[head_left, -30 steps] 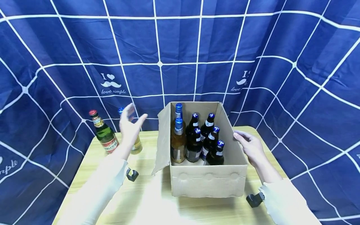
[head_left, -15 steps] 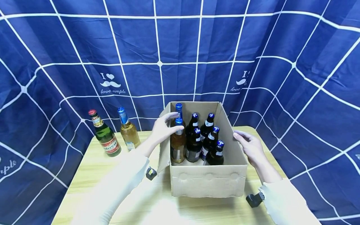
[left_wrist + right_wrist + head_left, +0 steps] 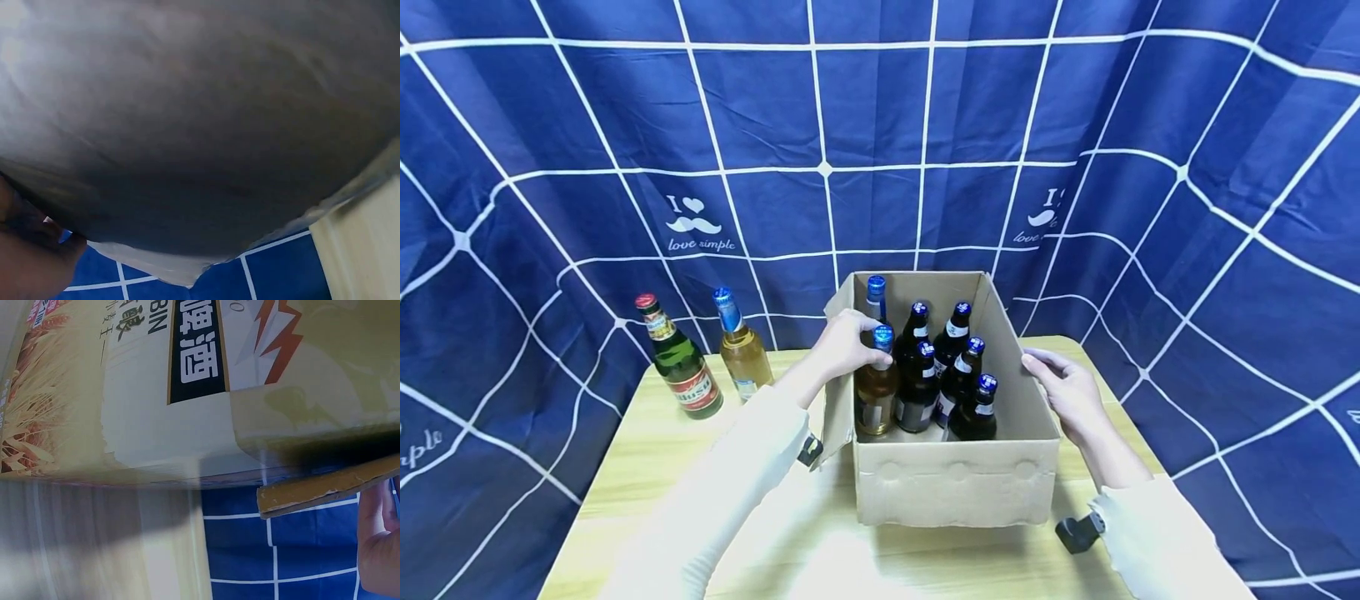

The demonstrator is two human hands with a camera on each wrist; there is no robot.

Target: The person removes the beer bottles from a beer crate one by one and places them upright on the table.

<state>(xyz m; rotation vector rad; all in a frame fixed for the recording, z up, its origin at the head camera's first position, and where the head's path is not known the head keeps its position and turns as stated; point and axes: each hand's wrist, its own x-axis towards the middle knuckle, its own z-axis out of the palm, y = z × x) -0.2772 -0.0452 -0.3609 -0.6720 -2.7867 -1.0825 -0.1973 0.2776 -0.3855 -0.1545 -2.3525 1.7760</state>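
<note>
A cardboard box (image 3: 955,483) on the wooden table holds several beer bottles with blue caps. My left hand (image 3: 847,343) reaches over its left wall and pinches the neck of the front-left amber beer bottle (image 3: 876,392), thumb in front and fingers behind. Another blue-capped bottle (image 3: 876,292) stands behind that one. To the right are several dark beer bottles (image 3: 917,387). My right hand (image 3: 1067,392) grips the rim of the box's right wall. In the left wrist view the box flap (image 3: 200,125) hides most of the left hand (image 3: 34,262).
A green beer bottle (image 3: 688,375) with a red cap and a clear bottle (image 3: 747,358) of golden drink stand at the table's (image 3: 760,517) left. A blue gridded curtain (image 3: 880,125) surrounds the table at the back and sides.
My left hand has moved right from beside the clear bottle to the box and taken hold of the front-left amber bottle's neck, which has shifted slightly. The right hand stays on the rim.
</note>
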